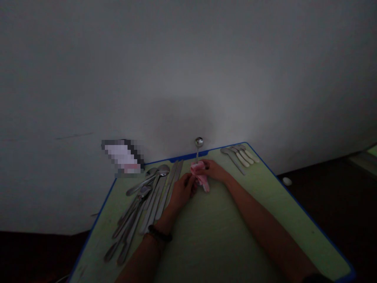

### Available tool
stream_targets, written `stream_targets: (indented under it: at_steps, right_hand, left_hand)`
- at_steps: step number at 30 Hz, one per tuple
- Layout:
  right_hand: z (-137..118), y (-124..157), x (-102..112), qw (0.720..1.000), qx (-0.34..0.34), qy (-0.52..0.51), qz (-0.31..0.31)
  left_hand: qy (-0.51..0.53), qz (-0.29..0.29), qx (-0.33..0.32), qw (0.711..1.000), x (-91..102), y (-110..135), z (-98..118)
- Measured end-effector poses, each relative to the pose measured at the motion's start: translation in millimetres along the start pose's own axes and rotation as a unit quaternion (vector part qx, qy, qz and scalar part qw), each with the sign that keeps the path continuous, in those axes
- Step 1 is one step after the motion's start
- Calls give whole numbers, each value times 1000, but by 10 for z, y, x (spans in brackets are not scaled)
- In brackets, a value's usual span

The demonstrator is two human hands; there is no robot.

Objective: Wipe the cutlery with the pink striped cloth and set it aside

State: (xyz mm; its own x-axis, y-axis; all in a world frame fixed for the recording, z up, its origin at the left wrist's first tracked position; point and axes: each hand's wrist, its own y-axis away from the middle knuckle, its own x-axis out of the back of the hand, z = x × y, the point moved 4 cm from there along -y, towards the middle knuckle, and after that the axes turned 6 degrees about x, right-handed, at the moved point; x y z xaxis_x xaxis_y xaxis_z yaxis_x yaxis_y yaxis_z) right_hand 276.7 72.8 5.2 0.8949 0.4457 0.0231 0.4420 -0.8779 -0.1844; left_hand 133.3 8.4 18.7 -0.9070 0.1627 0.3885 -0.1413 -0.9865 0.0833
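Note:
A shiny spoon with a round bowl points up and away from me between my two hands. My left hand is closed at its lower end, where the handle is hidden by fingers and cloth. A pink cloth is wrapped about the handle, its loose end hanging down. My right hand pinches the cloth around the handle, just below the bare part of the stem.
On the left of the green, blue-edged table lie several spoons and table knives. A spoon and several white-handled utensils lie at the back right. A blurred-out item leans by the wall.

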Motion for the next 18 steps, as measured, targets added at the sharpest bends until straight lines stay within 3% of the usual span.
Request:
stream_targets:
  at_steps: [6,13,18]
  right_hand:
    - [-2,-10,25,1000,7,-3,17]
    - [63,-15,97,977,-16,-176,119]
    - [28,14,32,985,-22,-170,5]
  left_hand:
    - [-14,-7,-6,1000,11,29,55]
    - [-103,-26,-64,992,-19,38,72]
    - [-98,-30,-53,993,-24,24,54]
